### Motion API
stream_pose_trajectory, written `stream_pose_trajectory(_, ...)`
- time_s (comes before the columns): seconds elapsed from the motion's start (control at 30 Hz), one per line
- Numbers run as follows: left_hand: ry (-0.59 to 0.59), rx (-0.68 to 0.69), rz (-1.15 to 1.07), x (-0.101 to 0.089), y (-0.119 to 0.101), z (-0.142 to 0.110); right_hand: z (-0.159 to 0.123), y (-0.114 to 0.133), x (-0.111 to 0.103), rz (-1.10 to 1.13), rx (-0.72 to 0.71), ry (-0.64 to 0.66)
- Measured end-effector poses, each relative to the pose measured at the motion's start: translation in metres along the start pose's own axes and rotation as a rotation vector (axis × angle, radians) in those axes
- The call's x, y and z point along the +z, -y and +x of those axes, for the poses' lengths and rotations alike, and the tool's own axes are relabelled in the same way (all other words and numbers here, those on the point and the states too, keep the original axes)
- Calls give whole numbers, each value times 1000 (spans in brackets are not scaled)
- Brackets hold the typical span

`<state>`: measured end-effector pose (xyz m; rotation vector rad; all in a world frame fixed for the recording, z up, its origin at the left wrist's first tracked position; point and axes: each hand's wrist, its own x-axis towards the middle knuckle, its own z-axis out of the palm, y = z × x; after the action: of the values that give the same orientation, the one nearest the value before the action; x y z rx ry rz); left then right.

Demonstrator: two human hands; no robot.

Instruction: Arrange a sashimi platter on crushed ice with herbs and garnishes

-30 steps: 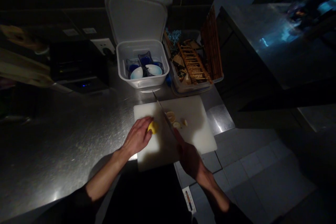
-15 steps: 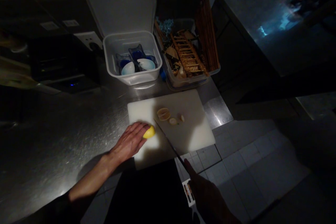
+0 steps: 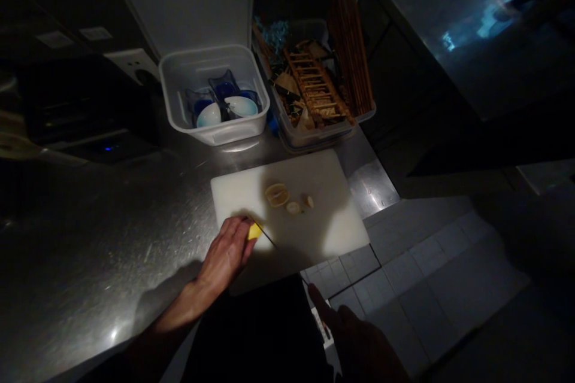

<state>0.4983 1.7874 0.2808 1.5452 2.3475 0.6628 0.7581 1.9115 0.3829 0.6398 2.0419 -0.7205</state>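
My left hand presses a yellow lemon piece onto the white cutting board, fingers closed over it. A knife, thin and dark, runs across the board with its tip end at the lemon piece; much of the blade is lost in shadow. The handle is in my right hand, which is closed and dark below the board's front edge. Farther back on the board lie a lemon half, cut side up, and two small lemon end pieces, one pale and round, one narrow.
Behind the board stands a white plastic tub with its lid up, holding small bowls and blue dishes. Beside it, a clear bin holds bamboo pieces. The steel counter ends at the right, above a tiled floor.
The knife has moved left, its tip end now at the lemon piece instead of near the lemon half. My left hand still holds the piece. The view has shifted slightly.
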Motion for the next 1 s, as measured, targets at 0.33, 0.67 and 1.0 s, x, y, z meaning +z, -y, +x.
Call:
stream_pose_trajectory(0.33,-14,33,14,-1,1,3,1,-9,28,-117,-27,-194)
stream_pose_trajectory(0.67,-7,42,65,6,5,2,6,-27,44,-135,-78,-287)
stream_pose_trajectory(1.0,-74,38,33,5,5,-2,-1,-34,60,-11,-176,-437)
